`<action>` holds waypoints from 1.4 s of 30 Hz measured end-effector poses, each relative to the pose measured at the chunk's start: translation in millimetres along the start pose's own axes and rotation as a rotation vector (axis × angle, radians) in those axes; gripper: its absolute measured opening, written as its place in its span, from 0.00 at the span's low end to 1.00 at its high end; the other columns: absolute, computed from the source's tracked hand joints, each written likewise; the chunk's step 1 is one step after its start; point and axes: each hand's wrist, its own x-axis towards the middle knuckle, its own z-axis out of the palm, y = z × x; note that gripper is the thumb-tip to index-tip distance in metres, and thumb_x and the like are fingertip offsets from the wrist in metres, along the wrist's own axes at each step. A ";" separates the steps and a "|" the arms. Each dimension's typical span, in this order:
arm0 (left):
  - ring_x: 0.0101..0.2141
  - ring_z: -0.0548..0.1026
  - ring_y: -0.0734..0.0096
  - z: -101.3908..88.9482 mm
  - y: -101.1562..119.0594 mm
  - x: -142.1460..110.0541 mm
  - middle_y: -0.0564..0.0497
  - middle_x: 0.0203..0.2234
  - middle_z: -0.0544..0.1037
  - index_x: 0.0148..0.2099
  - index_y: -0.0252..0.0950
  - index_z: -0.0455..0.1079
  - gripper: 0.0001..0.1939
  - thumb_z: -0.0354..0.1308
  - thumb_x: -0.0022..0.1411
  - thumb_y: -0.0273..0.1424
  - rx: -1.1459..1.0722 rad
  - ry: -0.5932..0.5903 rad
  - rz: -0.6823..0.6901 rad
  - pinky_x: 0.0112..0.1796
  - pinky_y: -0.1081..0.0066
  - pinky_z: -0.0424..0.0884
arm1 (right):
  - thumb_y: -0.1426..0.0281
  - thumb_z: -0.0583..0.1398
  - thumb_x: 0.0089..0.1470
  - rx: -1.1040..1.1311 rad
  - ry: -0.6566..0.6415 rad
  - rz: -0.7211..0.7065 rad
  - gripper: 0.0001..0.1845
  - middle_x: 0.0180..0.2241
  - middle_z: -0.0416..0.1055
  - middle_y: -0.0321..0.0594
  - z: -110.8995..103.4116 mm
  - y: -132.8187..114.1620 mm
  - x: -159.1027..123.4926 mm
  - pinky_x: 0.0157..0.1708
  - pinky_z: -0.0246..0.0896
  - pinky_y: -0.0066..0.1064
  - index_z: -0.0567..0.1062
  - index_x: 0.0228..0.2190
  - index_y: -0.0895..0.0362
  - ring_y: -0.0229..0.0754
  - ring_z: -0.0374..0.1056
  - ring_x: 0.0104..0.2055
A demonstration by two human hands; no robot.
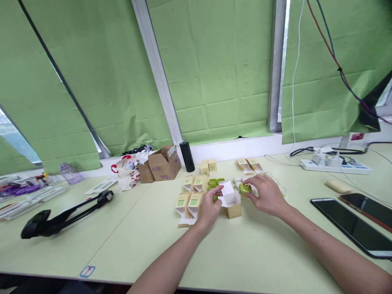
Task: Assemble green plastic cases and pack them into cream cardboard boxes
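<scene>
Green blinds (220, 69) hang behind a pale green desk (122, 245), and we are right over the middle of it. We count four tan cartons (190, 200) standing open just beside our left hand (210, 208), two more at the far edge (208, 165), and two lying flat (251, 165) further right. One open box (232, 204) sits between both hands. Our left hand curls, fingertips touching that box's white flap. Our right hand (268, 195) is clamped on a small green round item (245, 188), just beside the box's right side. Both forearms reach in from the near edge, slightly bent. Two phones (352, 224) lie toward the right edge, one power strip (333, 165) at the far right, one brown shipping box (163, 163) and one black cylinder (187, 156) at the far edge. One black tool (61, 216) lies toward the left. Bare desk spreads along the near edge.
</scene>
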 end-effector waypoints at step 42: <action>0.52 0.77 0.57 5.3 5.1 -4.4 0.43 0.47 0.82 0.59 0.34 0.79 0.33 0.55 0.51 0.20 -0.089 -0.057 -0.014 0.59 0.57 0.70 | 0.68 0.57 0.70 0.229 0.026 -0.262 0.18 0.37 0.80 0.40 12.6 -25.6 -14.4 0.41 0.66 0.41 0.66 0.59 0.52 0.49 0.75 0.35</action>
